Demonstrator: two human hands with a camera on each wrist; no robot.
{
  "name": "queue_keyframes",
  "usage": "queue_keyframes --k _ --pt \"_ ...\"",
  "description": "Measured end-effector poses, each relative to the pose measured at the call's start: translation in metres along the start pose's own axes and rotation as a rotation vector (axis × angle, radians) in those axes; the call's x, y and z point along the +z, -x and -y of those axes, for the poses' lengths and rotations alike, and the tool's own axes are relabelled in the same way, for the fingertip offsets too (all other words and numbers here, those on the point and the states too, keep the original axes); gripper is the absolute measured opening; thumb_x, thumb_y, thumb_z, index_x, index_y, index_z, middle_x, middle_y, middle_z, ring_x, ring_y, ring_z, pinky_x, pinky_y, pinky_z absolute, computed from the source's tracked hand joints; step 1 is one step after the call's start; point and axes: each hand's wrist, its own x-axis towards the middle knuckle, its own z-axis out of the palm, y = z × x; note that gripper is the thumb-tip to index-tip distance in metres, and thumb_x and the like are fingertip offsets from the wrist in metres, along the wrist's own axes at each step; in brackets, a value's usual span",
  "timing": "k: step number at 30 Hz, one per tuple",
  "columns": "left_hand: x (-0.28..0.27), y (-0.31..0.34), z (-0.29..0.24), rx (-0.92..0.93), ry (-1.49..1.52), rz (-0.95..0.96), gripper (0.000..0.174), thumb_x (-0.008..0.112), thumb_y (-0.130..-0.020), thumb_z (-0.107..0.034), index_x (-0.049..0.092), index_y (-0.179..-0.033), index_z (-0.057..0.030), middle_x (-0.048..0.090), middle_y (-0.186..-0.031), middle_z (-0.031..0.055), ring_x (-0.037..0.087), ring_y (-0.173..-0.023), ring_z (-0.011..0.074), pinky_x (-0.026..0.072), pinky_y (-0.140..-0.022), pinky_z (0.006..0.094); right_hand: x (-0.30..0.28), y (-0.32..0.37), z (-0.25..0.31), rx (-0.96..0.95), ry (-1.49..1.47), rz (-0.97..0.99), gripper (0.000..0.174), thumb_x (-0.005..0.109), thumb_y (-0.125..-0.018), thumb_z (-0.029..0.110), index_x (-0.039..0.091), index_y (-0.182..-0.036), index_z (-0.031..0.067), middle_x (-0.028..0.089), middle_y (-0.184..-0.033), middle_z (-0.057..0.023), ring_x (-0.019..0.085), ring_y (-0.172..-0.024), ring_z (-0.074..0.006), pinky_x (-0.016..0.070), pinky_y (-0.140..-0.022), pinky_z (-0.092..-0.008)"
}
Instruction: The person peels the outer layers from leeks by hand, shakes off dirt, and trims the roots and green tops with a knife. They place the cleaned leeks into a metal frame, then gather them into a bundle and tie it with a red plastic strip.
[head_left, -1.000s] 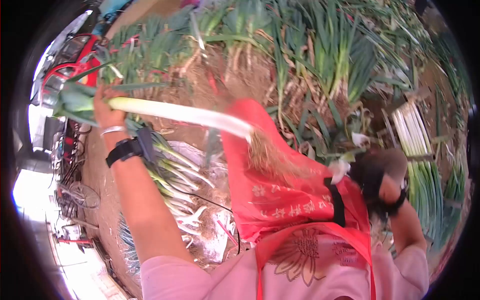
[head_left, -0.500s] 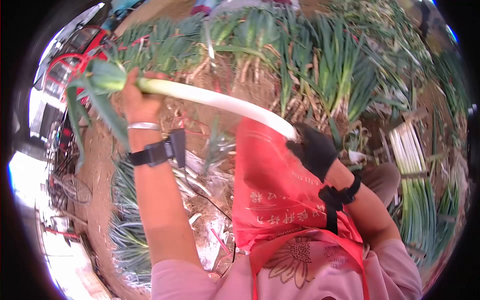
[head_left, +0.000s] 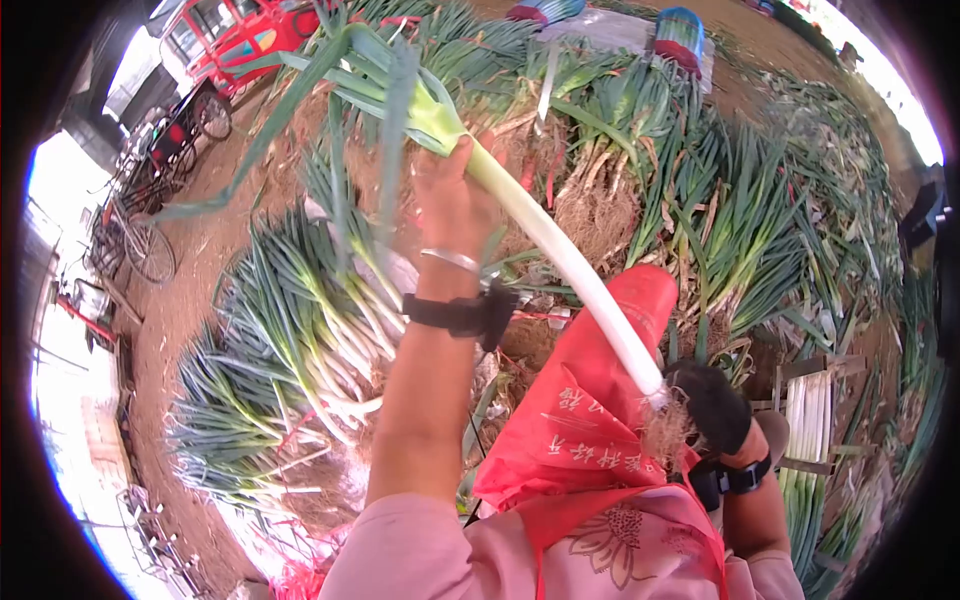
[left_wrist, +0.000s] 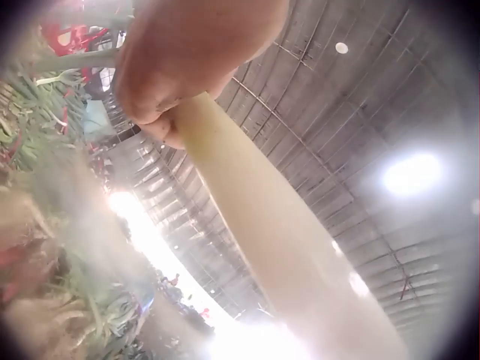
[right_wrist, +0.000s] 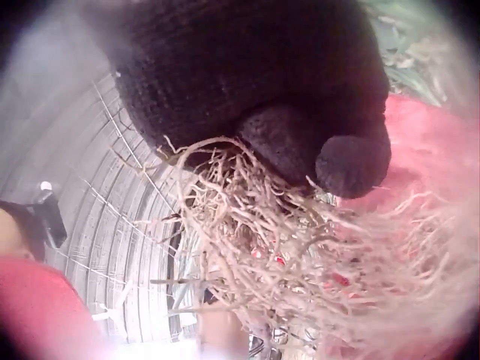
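Observation:
A long leek (head_left: 570, 255) slants across the head view, its green leaves at upper left and its roots at lower right. My bare left hand (head_left: 455, 205) grips it just below the leaves. In the left wrist view, fingers (left_wrist: 172, 82) wrap the top of the pale stalk (left_wrist: 262, 217). My right hand (head_left: 715, 410), in a black glove, holds the root end. Up close in the right wrist view, the curled gloved fingertips (right_wrist: 352, 165) are at the base of the tangled roots (right_wrist: 247, 217); the stalk there is mostly hidden by the glove.
A red apron (head_left: 570, 420) lies below the stalk. Loose leeks (head_left: 300, 330) are spread on the left, while rooted bunches (head_left: 600, 180) line the far side. At right, a bundle of leeks (head_left: 808, 410) lies in a wooden frame. A red vehicle (head_left: 240, 40) stands at the back left.
The gloved right hand has come from the right side to the leek's root end and taken hold there. The stalk tilts more steeply now, and the head view has turned leftward.

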Motion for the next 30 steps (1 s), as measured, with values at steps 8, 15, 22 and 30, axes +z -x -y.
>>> queue_keyframes --k 8,15,22,30 --pt "-0.042 0.040 0.018 -0.093 0.145 -0.221 0.025 0.053 -0.094 -0.011 0.049 -0.115 0.0016 0.056 -0.114 0.0125 0.058 -0.108 0.0268 0.0501 -0.092 0.0434 -0.031 0.013 0.040 0.232 0.120 -0.188 0.014 0.060 -0.088 0.007 0.062 -0.101 0.0013 0.064 -0.100 -0.0144 0.063 -0.097 -0.0220 0.0514 -0.081 -0.0297" --pt "-0.085 -0.011 -0.049 0.007 -0.126 -0.194 0.025 0.051 -0.096 -0.014 0.052 -0.110 0.0056 0.060 -0.106 0.0172 0.062 -0.100 0.0276 0.0542 -0.086 0.0413 -0.012 -0.060 0.080 0.118 0.197 0.092 0.029 0.056 -0.087 0.005 0.056 -0.115 -0.0006 0.064 -0.099 -0.0101 0.061 -0.086 -0.0152 0.0493 -0.074 -0.0280" --pt "-0.189 -0.122 -0.171 -0.099 -0.428 -0.330 0.027 0.054 -0.095 -0.017 0.057 -0.110 0.0055 0.066 -0.104 0.0179 0.065 -0.091 0.0280 0.0549 -0.084 0.0357 -0.026 -0.102 0.048 0.169 0.144 0.079 0.028 0.048 -0.095 0.021 0.060 -0.109 0.0014 0.062 -0.095 -0.0121 0.059 -0.068 -0.0113 0.0437 -0.054 -0.0217" --pt "-0.394 -0.184 -0.151 -0.248 -1.052 -0.522 0.058 0.059 -0.092 -0.030 0.039 -0.137 -0.0006 0.051 -0.133 0.0095 0.052 -0.117 0.0261 0.0432 -0.100 0.0387 -0.095 -0.109 -0.060 0.041 0.766 0.216 0.038 0.051 -0.092 0.019 0.052 -0.124 0.0008 0.063 -0.110 -0.0140 0.061 -0.081 -0.0258 0.0500 -0.072 -0.0334"
